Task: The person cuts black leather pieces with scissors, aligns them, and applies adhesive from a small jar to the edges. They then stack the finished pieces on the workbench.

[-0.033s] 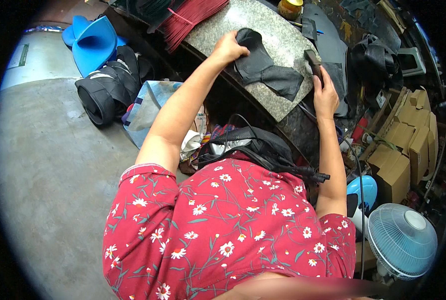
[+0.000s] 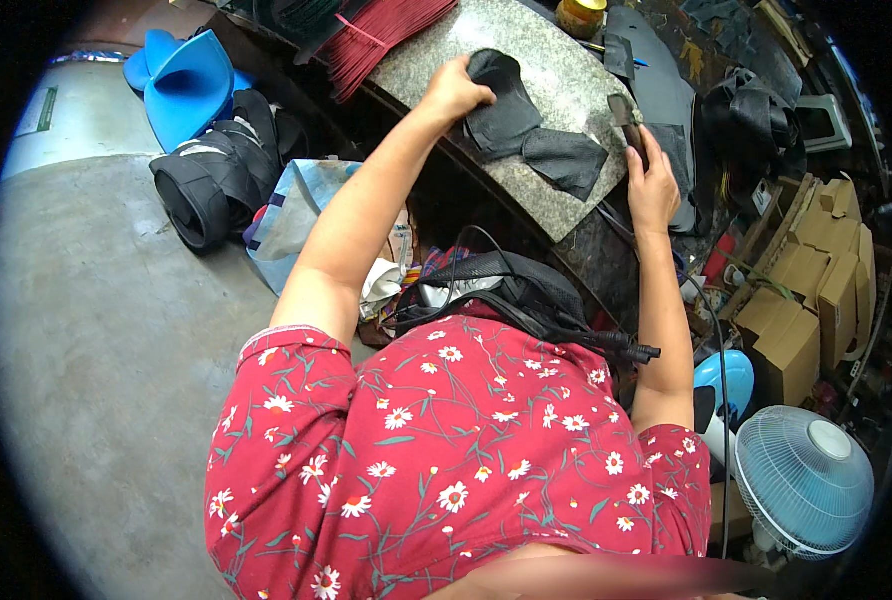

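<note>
My left hand (image 2: 456, 92) is closed on the near-left edge of a black leather-like piece (image 2: 509, 105), fingers and thumb pinching it. The piece lies across a speckled grey stone slab (image 2: 556, 75). A second black piece (image 2: 568, 163) lies flat on the slab and meets the first at its right end; I cannot tell whether they are joined. To the right, my right hand (image 2: 653, 185) is closed round a short dark hammer-like tool (image 2: 628, 125), held upright over the slab's right edge. Its exact kind is hard to make out.
A red bundle of strips (image 2: 376, 45) sits at the slab's far left, and a yellow-lidded jar (image 2: 580, 14) behind it. Cardboard boxes (image 2: 816, 265) and a fan (image 2: 806, 480) stand at the right. Black rolls (image 2: 216, 180) and blue foam shapes (image 2: 181, 85) lie left.
The black piece in my left hand has shifted slightly and lies flatter. The tool in my right hand has turned and moved a little. Both hands keep their hold.
</note>
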